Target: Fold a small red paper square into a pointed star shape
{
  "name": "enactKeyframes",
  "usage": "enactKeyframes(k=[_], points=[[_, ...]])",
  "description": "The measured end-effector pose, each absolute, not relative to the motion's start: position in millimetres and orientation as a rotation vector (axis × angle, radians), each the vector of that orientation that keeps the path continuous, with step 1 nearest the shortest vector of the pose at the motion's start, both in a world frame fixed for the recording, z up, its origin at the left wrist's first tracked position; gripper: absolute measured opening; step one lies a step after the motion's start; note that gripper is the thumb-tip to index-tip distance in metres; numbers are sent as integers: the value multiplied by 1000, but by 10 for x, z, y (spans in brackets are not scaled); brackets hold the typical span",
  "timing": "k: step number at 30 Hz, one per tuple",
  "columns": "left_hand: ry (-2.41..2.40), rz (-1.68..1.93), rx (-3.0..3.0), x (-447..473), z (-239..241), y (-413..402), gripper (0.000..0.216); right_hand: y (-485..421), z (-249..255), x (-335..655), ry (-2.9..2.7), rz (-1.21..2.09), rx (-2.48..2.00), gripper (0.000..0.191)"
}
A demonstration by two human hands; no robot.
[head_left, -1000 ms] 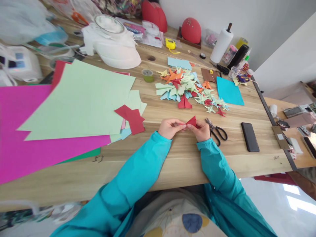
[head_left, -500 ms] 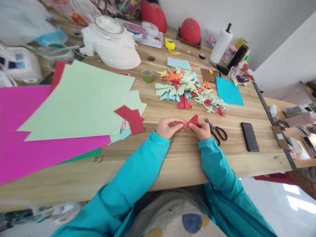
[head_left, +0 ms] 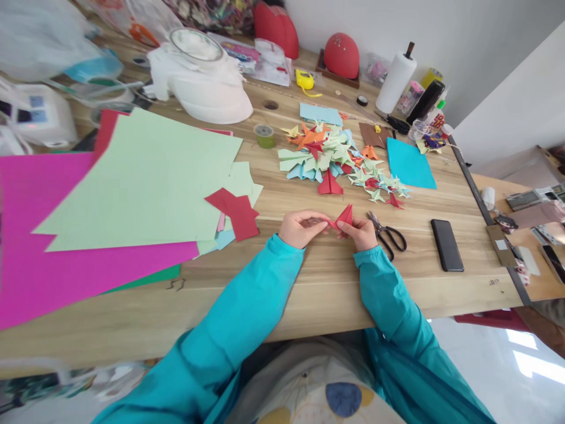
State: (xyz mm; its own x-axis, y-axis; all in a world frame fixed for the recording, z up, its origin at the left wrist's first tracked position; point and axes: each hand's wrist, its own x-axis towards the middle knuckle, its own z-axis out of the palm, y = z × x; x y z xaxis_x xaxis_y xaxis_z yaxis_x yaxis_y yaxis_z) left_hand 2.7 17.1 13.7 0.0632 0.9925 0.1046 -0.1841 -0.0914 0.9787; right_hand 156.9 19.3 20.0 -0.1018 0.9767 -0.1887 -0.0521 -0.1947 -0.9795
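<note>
A small red folded paper piece (head_left: 345, 216) is held between my two hands above the near part of the table. My left hand (head_left: 301, 228) pinches its thin left point between thumb and fingers. On the other side, my right hand (head_left: 360, 231) grips the lower right of the folded body, its thumb in front. An upright red flap sticks up between them; part of the paper is hidden by my fingers. Black-handled scissors (head_left: 388, 232) lie just right of my right hand. Beyond my hands is a pile of colourful folded paper shapes (head_left: 326, 150).
Large pale green sheets (head_left: 145, 182) overlap a magenta sheet (head_left: 88, 288) at left, with red paper scraps (head_left: 236, 212) at their edge. A phone (head_left: 447, 245) lies at right, a turquoise square (head_left: 410, 163) behind it. A spool (head_left: 265, 136) stands near the pile.
The upright red flap has shifted very slightly between my fingers. Both hands keep their hold in nearly the same place.
</note>
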Motion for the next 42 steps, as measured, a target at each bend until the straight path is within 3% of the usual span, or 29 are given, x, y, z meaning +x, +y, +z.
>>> enactKeyframes(k=[42], points=[[1057,1298,1244,21,43,177,16,225,60,1585,-1031,1538,-1201,21]])
